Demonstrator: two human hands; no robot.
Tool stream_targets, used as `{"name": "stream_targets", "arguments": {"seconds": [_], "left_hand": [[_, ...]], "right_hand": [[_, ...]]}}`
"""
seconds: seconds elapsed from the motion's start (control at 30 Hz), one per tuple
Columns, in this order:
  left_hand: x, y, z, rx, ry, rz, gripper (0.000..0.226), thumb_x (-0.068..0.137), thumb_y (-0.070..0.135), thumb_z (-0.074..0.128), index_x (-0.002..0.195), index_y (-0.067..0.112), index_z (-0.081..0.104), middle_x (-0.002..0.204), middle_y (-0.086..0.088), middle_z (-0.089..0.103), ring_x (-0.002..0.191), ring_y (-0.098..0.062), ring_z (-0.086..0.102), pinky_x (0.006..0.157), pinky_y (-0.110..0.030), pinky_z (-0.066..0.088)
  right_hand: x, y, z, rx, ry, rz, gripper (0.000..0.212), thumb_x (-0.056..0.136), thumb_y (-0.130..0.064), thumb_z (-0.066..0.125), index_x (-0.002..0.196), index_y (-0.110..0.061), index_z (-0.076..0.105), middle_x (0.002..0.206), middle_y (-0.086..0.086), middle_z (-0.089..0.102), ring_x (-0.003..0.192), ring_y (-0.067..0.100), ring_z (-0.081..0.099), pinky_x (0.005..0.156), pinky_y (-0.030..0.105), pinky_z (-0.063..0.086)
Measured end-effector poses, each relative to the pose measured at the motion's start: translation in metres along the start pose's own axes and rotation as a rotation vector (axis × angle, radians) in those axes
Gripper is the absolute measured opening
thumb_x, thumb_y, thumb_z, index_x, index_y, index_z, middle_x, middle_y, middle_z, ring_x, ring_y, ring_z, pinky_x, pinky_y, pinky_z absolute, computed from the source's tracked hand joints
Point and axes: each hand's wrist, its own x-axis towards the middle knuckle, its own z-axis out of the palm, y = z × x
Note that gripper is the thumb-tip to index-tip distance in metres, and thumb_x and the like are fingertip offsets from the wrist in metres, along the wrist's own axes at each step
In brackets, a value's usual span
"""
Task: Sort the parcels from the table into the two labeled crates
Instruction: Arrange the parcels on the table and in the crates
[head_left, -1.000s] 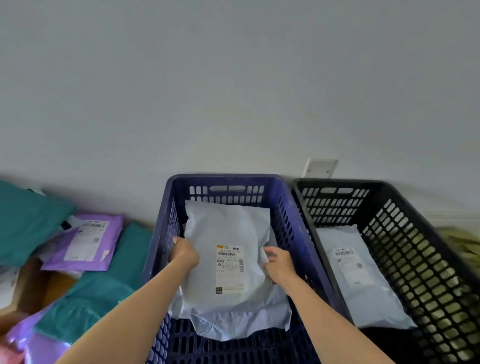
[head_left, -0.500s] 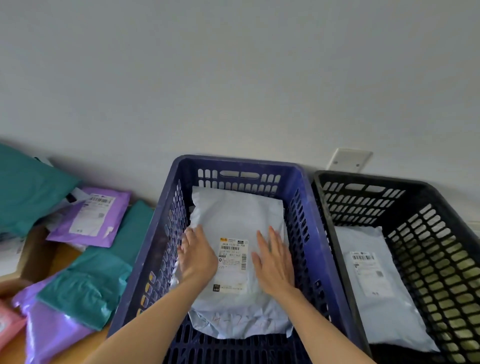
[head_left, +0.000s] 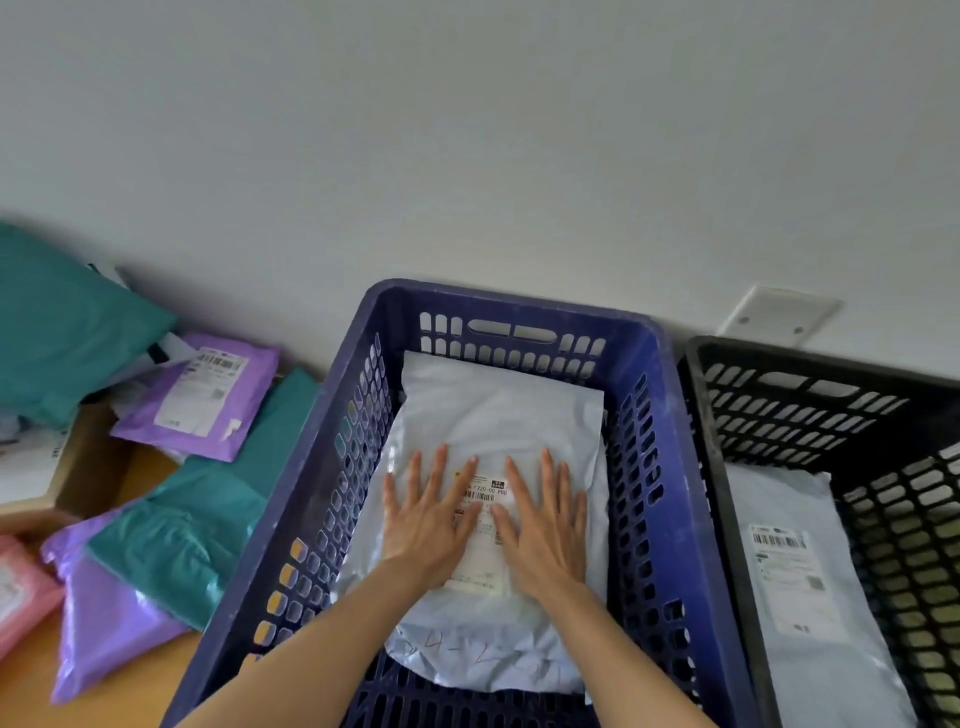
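Crates stand side by side against the far wall: a dark blue perforated plastic crate (head_left: 519, 304) on the left and a black perforated plastic crate (head_left: 701, 415) on the right. Inside the blue crate lies a pale blue-grey plastic mailer parcel (head_left: 498, 410), flat on the bottom, with a white shipping label (head_left: 480, 564) facing up and handwriting on its near flap. Both hands rest on this parcel, palms down. The left hand (head_left: 426, 525) lies with its fingers straight and spread on the parcel's left half. The right hand (head_left: 545, 530) lies the same way on the right half, and the label shows between them. Neither hand grips anything.

A second pale blue-grey mailer parcel (head_left: 795, 613) with its own label lies in the black crate. To the left of the blue crate, a wooden table (head_left: 26, 696) carries more soft parcels: a purple labelled one (head_left: 208, 405) far back, a large teal one (head_left: 62, 322) at the far left, another teal one (head_left: 182, 530) just beside the blue crate, a purple one (head_left: 104, 623) partly under it, and a pink one (head_left: 21, 587) at the left edge.
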Motion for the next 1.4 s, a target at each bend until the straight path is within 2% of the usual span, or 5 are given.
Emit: {"name": "stream_targets", "arguments": {"seconds": [0.3, 0.6, 1.0, 1.17, 1.4], "left_hand": [[0.01, -0.004, 0.008, -0.02, -0.044, -0.009, 0.058, 0.092, 0.066, 0.002, 0.139, 0.05, -0.03, 0.15, 0.009, -0.038, 0.139, -0.027, -0.031, 0.115, -0.057, -0.012], [0.004, -0.003, -0.019, 0.015, -0.088, 0.006, 0.06, 0.099, 0.057, 0.01, 0.15, 0.039, -0.016, 0.158, 0.004, -0.024, 0.146, -0.028, -0.018, 0.116, -0.052, -0.009], [-0.048, 0.009, -0.139, -0.169, 0.24, 0.239, 0.055, 0.104, 0.038, 0.024, 0.154, 0.024, 0.004, 0.161, -0.013, 0.005, 0.148, -0.031, 0.007, 0.12, -0.047, 0.011], [-0.086, -0.047, -0.185, -0.239, 0.383, 0.281, 0.054, 0.103, 0.036, 0.028, 0.153, 0.023, 0.011, 0.161, -0.012, 0.012, 0.147, -0.029, 0.013, 0.118, -0.043, 0.017], [-0.139, -0.161, -0.226, -0.221, 0.491, 0.249, 0.052, 0.103, 0.035, 0.029, 0.151, 0.02, 0.016, 0.158, -0.013, 0.02, 0.143, -0.03, 0.023, 0.112, -0.044, 0.026]], "right_hand": [[0.008, 0.004, 0.009, 0.072, -0.024, 0.004, 0.07, 0.08, -0.072, -0.01, 0.146, -0.048, -0.019, 0.154, -0.004, -0.036, 0.145, 0.02, -0.026, 0.119, 0.046, -0.009], [-0.003, -0.007, -0.011, 0.092, -0.034, 0.023, 0.061, 0.099, -0.056, 0.019, 0.152, -0.041, -0.008, 0.159, -0.002, -0.027, 0.148, 0.021, -0.017, 0.121, 0.047, -0.002], [-0.031, -0.077, -0.107, 0.326, 0.415, 0.08, 0.049, 0.105, -0.031, 0.032, 0.151, -0.015, 0.028, 0.16, 0.004, 0.02, 0.146, 0.021, 0.022, 0.116, 0.042, 0.027], [-0.049, -0.15, -0.128, 0.377, 0.551, 0.019, 0.047, 0.104, -0.026, 0.036, 0.148, -0.011, 0.032, 0.157, 0.004, 0.027, 0.145, 0.018, 0.025, 0.114, 0.036, 0.026], [-0.071, -0.266, -0.124, 0.414, 0.647, -0.132, 0.037, 0.102, -0.021, 0.041, 0.137, -0.01, 0.043, 0.141, 0.006, 0.045, 0.124, 0.024, 0.049, 0.097, 0.041, 0.045]]}}
